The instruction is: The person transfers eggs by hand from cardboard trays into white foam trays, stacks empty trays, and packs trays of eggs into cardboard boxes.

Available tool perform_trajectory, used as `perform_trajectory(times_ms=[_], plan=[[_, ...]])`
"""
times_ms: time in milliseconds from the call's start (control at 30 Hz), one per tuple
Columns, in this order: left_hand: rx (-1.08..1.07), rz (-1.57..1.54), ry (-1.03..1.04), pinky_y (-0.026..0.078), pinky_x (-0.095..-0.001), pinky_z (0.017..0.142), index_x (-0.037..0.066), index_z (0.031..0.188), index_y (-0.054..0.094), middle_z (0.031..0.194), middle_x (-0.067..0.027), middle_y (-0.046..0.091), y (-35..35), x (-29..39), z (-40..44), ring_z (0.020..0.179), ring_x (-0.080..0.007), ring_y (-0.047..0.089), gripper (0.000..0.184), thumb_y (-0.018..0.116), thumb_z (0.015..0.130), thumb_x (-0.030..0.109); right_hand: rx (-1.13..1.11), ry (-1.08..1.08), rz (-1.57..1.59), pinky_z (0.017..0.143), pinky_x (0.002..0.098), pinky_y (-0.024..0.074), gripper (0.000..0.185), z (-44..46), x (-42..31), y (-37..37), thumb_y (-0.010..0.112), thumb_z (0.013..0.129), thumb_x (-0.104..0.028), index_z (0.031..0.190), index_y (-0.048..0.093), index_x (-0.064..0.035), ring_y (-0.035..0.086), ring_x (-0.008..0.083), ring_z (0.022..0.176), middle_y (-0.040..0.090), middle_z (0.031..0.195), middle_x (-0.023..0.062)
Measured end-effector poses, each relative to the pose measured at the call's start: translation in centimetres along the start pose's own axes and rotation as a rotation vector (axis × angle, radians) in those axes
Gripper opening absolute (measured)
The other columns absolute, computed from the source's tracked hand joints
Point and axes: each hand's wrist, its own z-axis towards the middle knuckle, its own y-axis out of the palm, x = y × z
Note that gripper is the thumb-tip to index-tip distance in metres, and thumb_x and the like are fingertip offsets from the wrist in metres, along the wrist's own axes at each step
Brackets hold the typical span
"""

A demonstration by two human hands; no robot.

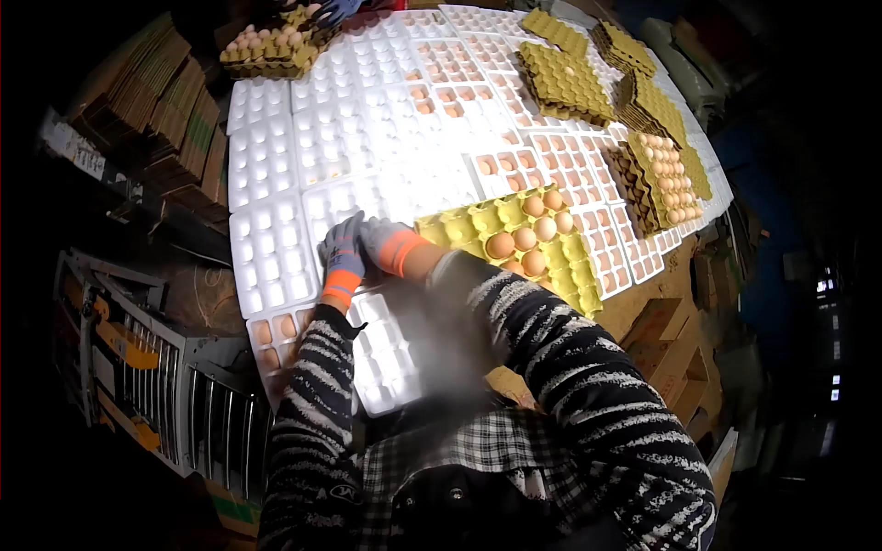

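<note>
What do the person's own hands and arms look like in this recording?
The left hand and right hand wear greyish gloves with bright orange cuffs. Both sleeves are black with jagged whitish stripes; the left one carries a small pale outlined logo.

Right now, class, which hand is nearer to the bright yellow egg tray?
Right. The right hand is just left of the yellow egg tray; the left hand is farther left.
</note>
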Motion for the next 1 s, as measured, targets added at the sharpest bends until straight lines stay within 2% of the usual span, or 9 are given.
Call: perform_trajectory(times_ms=[133,233,367,467,567,700,767,867,1000], plan=[[0.022,-0.514,-0.027,0.046,-0.037,0.102,0.007,0.134,0.061,0.124,-0.0117,0.065,-2.8,2.5,-0.6,0.114,-0.0266,0.06,0.04,0.06,0.094,0.014,0.36,-0.112,0.287,0.09,0.0407,0.056,0.048,-9.9,1.5,-9.6,0.053,0.09,-0.01,0.138,0.053,-0.0126,0.066,0.0337,0.11,0.057,0.139,0.0141],[-0.08,-0.774,0.2,0.048,-0.0369,0.101,0.005,0.134,0.062,0.125,-0.0138,0.066,-5.8,10.3,-0.7,0.115,-0.0289,0.061,0.045,0.067,0.089,0.006,0.449,0.176,0.169,0.093,0.0425,0.0539,0.041,-19.2,9.3,-12.4,0.058,0.087,-0.008,0.125,0.067,-0.0197,0.063,0.032,0.115,0.061,0.134,0.0087],[-0.336,-0.241,0.475,0.038,-0.045,0.11,0.015,0.134,0.063,0.126,-0.0109,0.066,-9.1,23.0,-1.0,0.12,-0.0321,0.056,0.057,0.078,0.081,0.027,0.127,0.473,0.048,0.09,0.0437,0.0537,0.034,-27.7,17.8,-12.6,0.064,0.085,-0.013,0.118,0.068,-0.0189,0.064,0.0344,0.106,0.063,0.123,0.0102],[-0.265,0.018,0.532,0.039,-0.0469,0.107,0.018,0.127,0.066,0.124,-0.0089,0.066,-5.1,25.1,-1.2,0.115,-0.0331,0.057,0.055,0.081,0.075,0.028,0.166,0.372,0.136,0.089,0.046,0.0529,0.046,-29.1,20.7,-9.4,0.07,0.079,-0.012,0.123,0.059,-0.0175,0.064,0.037,0.107,0.062,0.12,0.0107],[-0.352,-0.123,0.434,0.046,-0.0438,0.101,0.015,0.129,0.064,0.123,-0.0099,0.067,-5.3,24.8,-0.6,0.106,-0.0319,0.063,0.055,0.08,0.077,0.025,0.343,0.316,0.344,0.089,0.0414,0.0552,0.046,-31.2,22.4,-8.4,0.076,0.082,-0.019,0.124,0.059,-0.0144,0.067,0.0317,0.105,0.064,0.117,0.0095],[-0.282,-1.138,-0.016,0.051,-0.035,0.094,0.001,0.121,0.065,0.119,-0.0098,0.061,-5.2,24.8,-1.1,0.105,-0.0189,0.061,0.04,0.064,0.086,0.022,0.597,0.152,1.369,0.091,0.0338,0.0559,0.05,-32.7,23.6,-9.3,0.08,0.081,-0.014,0.127,0.061,-0.0102,0.065,0.0194,0.108,0.064,0.121,0.0087],[-0.381,-0.694,0.123,0.051,-0.0394,0.091,0.006,0.124,0.064,0.116,-0.014,0.056,-5.0,26.8,-0.7,0.107,-0.0279,0.06,0.045,0.064,0.086,0.029,0.484,0.015,1.02,0.092,0.0369,0.0543,0.05,-30.9,23.7,-8.9,0.078,0.083,-0.02,0.129,0.06,-0.0143,0.066,0.0246,0.104,0.063,0.118,0.0107],[-0.394,-0.068,0.21,0.052,-0.0435,0.092,0.017,0.122,0.069,0.121,-0.0144,0.054,-3.1,29.8,-0.4,0.108,-0.0352,0.06,0.054,0.079,0.077,0.044,0.287,0.273,0.434,0.088,0.0429,0.0529,0.042,-28.2,20.8,-8.0,0.074,0.082,-0.033,0.12,0.064,-0.0187,0.065,0.0347,0.101,0.06,0.113,0.012],[-0.558,0.056,0.16,0.052,-0.0412,0.09,0.013,0.118,0.072,0.123,-0.0102,0.058,-4.8,31.1,1.4,0.108,-0.0309,0.061,0.051,0.08,0.076,0.04,0.281,0.185,0.542,0.086,0.0434,0.0535,0.037,-29.4,21.6,-8.7,0.076,0.08,-0.03,0.113,0.065,-0.0157,0.065,0.0345,0.098,0.063,0.111,0.0108]])
